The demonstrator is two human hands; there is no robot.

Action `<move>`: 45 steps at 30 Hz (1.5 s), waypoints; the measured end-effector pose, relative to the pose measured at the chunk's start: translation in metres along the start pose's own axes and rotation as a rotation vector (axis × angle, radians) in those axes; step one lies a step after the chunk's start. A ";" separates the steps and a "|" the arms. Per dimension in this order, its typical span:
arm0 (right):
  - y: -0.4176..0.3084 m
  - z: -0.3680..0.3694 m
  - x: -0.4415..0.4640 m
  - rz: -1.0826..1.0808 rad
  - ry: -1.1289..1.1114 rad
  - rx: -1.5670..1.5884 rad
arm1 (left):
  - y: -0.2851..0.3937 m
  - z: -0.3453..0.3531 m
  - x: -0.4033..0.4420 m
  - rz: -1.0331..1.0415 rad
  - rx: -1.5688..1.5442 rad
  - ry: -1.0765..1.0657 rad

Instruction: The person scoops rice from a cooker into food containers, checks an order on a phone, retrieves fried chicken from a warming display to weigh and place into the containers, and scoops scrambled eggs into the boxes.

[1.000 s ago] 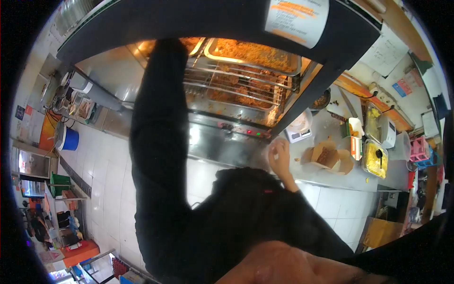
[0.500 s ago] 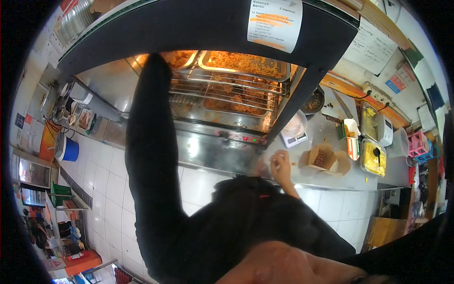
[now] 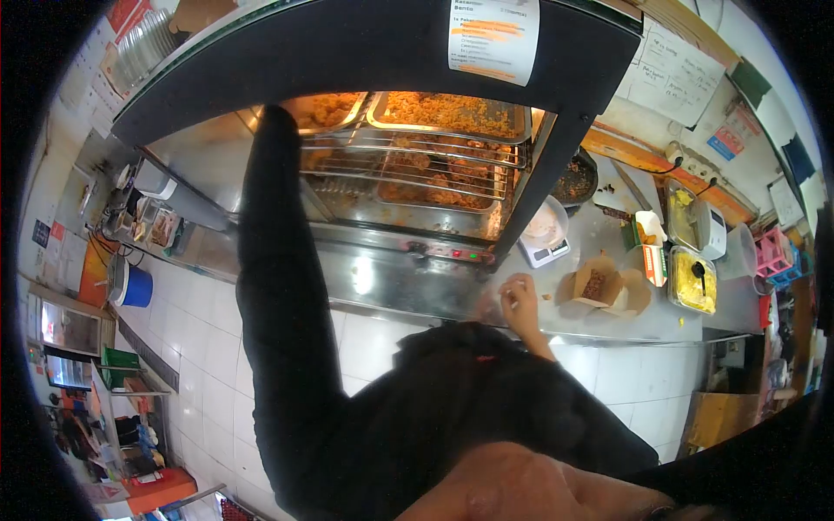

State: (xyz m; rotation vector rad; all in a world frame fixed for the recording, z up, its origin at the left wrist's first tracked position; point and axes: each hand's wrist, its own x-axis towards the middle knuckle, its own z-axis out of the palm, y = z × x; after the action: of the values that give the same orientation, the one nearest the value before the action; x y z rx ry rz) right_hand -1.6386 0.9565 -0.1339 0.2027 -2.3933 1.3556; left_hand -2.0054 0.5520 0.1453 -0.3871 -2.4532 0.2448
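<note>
The upper-left tray [image 3: 354, 120] of fried pieces sat inside the lit cabinet [image 3: 347, 61], the visible thing nearest the reaching left sleeve [image 3: 282, 260]. Its right side slanted toward the back; the sleeve and cabinet hid its left part, so its long axis could not be told. Just beside it, the upper-right tray [image 3: 452, 134] of crumbly golden food had its long axis running left to right, dipping slightly toward the right, one short end facing the cabinet's right post. The left hand was out of sight beyond the sleeve, so whether it grasped anything could not be told. The right hand [image 3: 519, 304] was near the front edge of the table [image 3: 599, 239], its fingers curled, a hazy see-through thing [image 3: 491, 306] at their tips; whether they gripped it was unclear. To its right stood an open brown box [image 3: 586, 301], flaps spread sideways, and behind the hand a white scale [image 3: 546, 252] bearing a bowl [image 3: 546, 224]. Farther right, a tub [image 3: 671, 291] held yellow food and a black spoon [image 3: 700, 276].
</note>
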 end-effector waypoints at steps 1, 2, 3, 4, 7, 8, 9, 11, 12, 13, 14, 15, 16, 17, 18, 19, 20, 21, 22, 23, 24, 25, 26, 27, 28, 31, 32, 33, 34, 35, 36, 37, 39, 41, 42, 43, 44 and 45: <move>0.002 0.001 0.000 -0.001 0.001 0.011 | 0.000 -0.002 -0.002 0.004 0.002 0.008; 0.007 0.002 -0.001 -0.001 0.001 -0.002 | 0.000 -0.003 -0.003 0.019 -0.003 0.041; 0.013 0.003 -0.001 0.004 0.004 -0.014 | 0.001 -0.007 -0.006 0.029 -0.009 0.066; 0.015 0.005 -0.002 0.014 0.010 -0.026 | 0.004 -0.011 -0.009 0.046 -0.016 0.096; 0.019 0.006 -0.001 -0.020 0.029 -0.104 | 0.020 -0.034 -0.024 0.116 -0.078 0.228; 0.019 0.004 -0.002 0.029 0.007 -0.070 | 0.032 -0.041 -0.032 0.138 -0.124 0.256; 0.013 0.000 0.000 0.082 -0.017 -0.034 | 0.043 -0.054 -0.040 0.160 -0.175 0.297; 0.013 -0.003 0.001 0.101 -0.020 0.009 | 0.074 -0.075 -0.061 0.184 -0.328 0.338; 0.018 -0.005 0.002 0.066 -0.005 0.016 | 0.091 -0.085 -0.073 0.178 -0.431 0.332; 0.020 -0.006 -0.002 0.028 0.005 0.020 | 0.108 -0.094 -0.088 0.150 -0.547 0.301; 0.020 -0.010 -0.004 0.055 -0.010 0.026 | 0.124 -0.100 -0.103 0.073 -0.726 0.230; 0.019 -0.015 -0.002 0.071 -0.026 0.031 | 0.136 -0.106 -0.113 -0.013 -0.897 0.165; 0.021 -0.021 -0.001 0.081 -0.041 0.038 | 0.144 -0.110 -0.119 -0.101 -1.062 0.102; 0.024 -0.028 -0.001 0.113 -0.070 0.035 | 0.154 -0.117 -0.123 -0.190 -1.223 0.041; 0.028 -0.035 0.001 0.143 -0.098 0.034 | 0.172 -0.122 -0.130 -0.304 -1.711 -0.113; 0.032 -0.041 0.002 0.174 -0.125 0.034 | 0.191 -0.127 -0.136 -0.617 -2.529 -0.146; 0.038 -0.049 0.003 0.147 -0.126 0.003 | 0.209 -0.133 -0.143 -1.018 -2.940 -0.107; 0.046 -0.057 0.002 0.121 -0.125 -0.028 | 0.233 -0.122 -0.160 -0.786 -2.913 -0.366; 0.052 -0.065 0.001 0.097 -0.124 -0.060 | 0.282 -0.139 -0.167 -1.070 -2.848 -0.253; 0.057 -0.074 0.000 0.116 -0.137 -0.037 | 0.318 -0.141 -0.175 -1.103 -2.794 -0.511; 0.062 -0.083 -0.002 0.134 -0.153 -0.015 | 0.357 -0.158 -0.177 -1.179 -2.286 -0.657; 0.066 -0.092 -0.004 0.149 -0.172 0.005 | 0.381 -0.134 -0.182 -0.969 -2.552 -1.120; 0.071 -0.101 -0.006 0.130 -0.180 -0.003 | 0.416 -0.097 -0.185 -0.937 -2.599 -1.197; 0.075 -0.109 -0.009 0.111 -0.188 -0.011 | 0.452 -0.057 -0.185 -0.902 -2.645 -1.276; 0.079 -0.119 -0.012 0.090 -0.194 -0.019 | 0.482 -0.024 -0.175 -0.958 -2.529 -1.138; 0.089 -0.153 -0.015 0.115 -0.202 -0.012 | 0.551 0.062 -0.143 -0.859 -2.105 -0.578; 0.089 -0.166 -0.017 0.113 -0.213 -0.017 | 0.557 0.098 -0.133 -0.559 -1.642 -0.644; 0.088 -0.180 -0.019 0.111 -0.223 -0.021 | 0.556 0.110 -0.126 -0.436 -1.459 -0.681; 0.087 -0.193 -0.022 0.112 -0.233 -0.023 | 0.554 0.113 -0.116 -0.315 -1.274 -0.702; 0.088 -0.206 -0.024 0.097 -0.208 -0.028 | 0.555 0.114 -0.115 -0.351 -1.381 -0.739; 0.089 -0.217 -0.026 0.085 -0.184 -0.032 | 0.555 0.105 -0.113 -0.389 -1.486 -0.779; 0.089 -0.229 -0.027 0.074 -0.161 -0.034 | 0.554 0.096 -0.113 -0.428 -1.590 -0.820; 0.087 -0.250 -0.029 0.147 -0.136 -0.003 | 0.550 0.080 -0.111 -0.516 -1.796 -0.906; 0.090 -0.264 -0.032 0.233 -0.126 0.045 | 0.535 0.107 -0.102 -0.256 -1.446 -1.035; 0.093 -0.270 -0.032 0.278 -0.128 0.075 | 0.532 0.100 -0.101 -0.189 -1.401 -1.028; 0.097 -0.274 -0.031 0.319 -0.133 0.103 | 0.529 0.094 -0.098 -0.049 -1.252 -0.975; 0.100 -0.277 -0.030 0.301 -0.133 0.111 | 0.528 0.087 -0.097 0.072 -1.112 -0.912; 0.104 -0.280 -0.028 0.280 -0.132 0.116 | 0.529 0.077 -0.095 0.174 -0.993 -0.855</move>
State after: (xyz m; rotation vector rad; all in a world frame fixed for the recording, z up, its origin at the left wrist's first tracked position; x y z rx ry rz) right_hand -1.5734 1.2467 -0.0983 -0.0144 -2.5262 1.6549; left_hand -1.8673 1.0106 -0.1099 -1.0834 -3.2178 -0.9812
